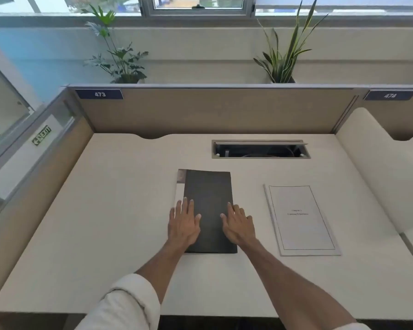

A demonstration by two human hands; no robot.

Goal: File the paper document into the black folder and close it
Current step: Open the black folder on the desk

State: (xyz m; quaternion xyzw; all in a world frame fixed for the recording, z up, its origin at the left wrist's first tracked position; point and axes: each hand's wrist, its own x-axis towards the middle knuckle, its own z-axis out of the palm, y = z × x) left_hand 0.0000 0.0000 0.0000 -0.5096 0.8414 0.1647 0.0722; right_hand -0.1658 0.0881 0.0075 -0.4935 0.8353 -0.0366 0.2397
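Fingers (188, 206) of the left hand (184, 223) are extended and spread, lying flat on the black folder (209, 201); nothing is gripped. Fingers of the right hand (239, 225) are likewise extended and slightly fanned, pressed flat on the folder's cover near its right edge; no grasp.

Head view, arm pose: both forearms reach forward from the 6 o'clock edge of the frame and converge on the folder. The left forearm is bare below a rolled white sleeve (129, 303). Both palms face down, wrists low, over the near half of the folder.

Task items: the black folder lies closed and flat at the centre of the desk (105, 222), long side running from 6 to 12 o'clock. A pale strip shows along its left edge; whether this is an inner page or the spine cannot be told. The paper document (301, 217) lies flat on the desk at 3 o'clock from the folder, apart from it and touched by neither hand. It carries a thin border and small central text, too small to read.

A cable slot (260, 150) is set into the desk at 1 o'clock from the folder.
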